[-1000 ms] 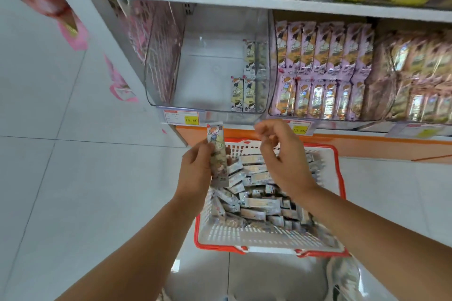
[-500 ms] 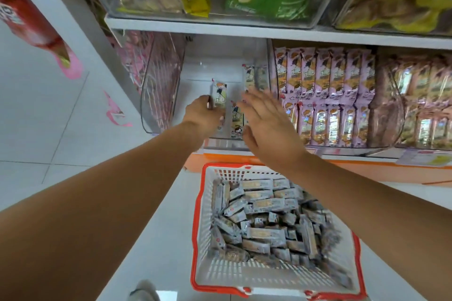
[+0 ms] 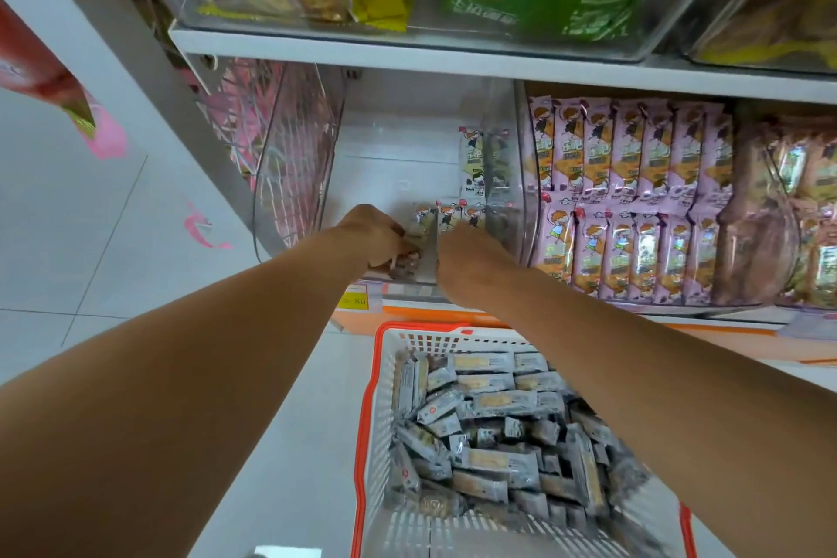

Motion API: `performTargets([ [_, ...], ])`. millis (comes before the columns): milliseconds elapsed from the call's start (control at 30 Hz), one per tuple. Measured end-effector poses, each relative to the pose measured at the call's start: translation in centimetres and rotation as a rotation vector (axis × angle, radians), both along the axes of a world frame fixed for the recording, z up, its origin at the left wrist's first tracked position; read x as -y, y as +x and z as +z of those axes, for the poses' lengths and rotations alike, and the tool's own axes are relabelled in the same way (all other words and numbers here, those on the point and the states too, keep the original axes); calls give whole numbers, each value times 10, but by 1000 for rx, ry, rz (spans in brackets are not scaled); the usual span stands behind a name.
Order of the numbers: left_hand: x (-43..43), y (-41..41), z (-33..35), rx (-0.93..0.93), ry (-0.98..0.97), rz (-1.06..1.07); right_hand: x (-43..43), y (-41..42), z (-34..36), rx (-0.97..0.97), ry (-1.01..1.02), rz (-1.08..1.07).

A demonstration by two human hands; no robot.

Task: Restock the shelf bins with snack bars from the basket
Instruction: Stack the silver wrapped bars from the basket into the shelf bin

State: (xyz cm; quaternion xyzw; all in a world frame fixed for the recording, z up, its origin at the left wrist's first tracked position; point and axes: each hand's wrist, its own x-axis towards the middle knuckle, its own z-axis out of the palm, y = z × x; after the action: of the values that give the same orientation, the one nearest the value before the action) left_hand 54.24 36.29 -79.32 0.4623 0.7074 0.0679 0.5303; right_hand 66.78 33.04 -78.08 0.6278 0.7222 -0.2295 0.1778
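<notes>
Inside the clear bin (image 3: pixel 398 140), four snack bars (image 3: pixel 471 159); left hand (image 3: pixel 371 236) grips one.

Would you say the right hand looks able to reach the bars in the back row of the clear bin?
Probably yes: the right hand is inside the open front of the clear bin, at the front row of bars, and the back-row bars lie just behind with nothing between.

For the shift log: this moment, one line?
left hand: holds snack bar in clear bin | right hand: alongside | basket: stocked
</notes>
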Motion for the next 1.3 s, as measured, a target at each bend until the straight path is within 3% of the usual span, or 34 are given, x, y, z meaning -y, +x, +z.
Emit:
performTargets([
  [267, 1, -4, 3, 67, -29, -107, 3, 4, -11, -169, -41, 16],
  [467, 3, -4, 4, 100, -2, -331, 9, 2, -16, -93, -77, 36],
  [567, 5, -2, 6, 192, -40, -227, 9, 2, -17, -96, -53, 23],
  [700, 10, -6, 11, 62, 72, -298, 15, 3, -21, -109, 27, 38],
  [767, 17, -10, 9, -182, 265, -359, 20, 5, -17, -153, 139, 20],
  [833, 35, -15, 12, -297, 535, -301, 27, 7, -11, -233, 314, 44],
  [933, 79, -24, 17, -294, 966, -191, 46, 13, 0, -462, 528, 111],
  [1000, 116, -31, 12, -286, 1080, -192, 65, 21, 0, -574, 596, 192],
  [1100, 168, -37, -17, -302, 1016, -262, 95, 33, -18, -639, 644, 291],
  [1300, 227, -49, -102, -375, 542, -349, 124, 28, -67, -621, 612, 400],
])
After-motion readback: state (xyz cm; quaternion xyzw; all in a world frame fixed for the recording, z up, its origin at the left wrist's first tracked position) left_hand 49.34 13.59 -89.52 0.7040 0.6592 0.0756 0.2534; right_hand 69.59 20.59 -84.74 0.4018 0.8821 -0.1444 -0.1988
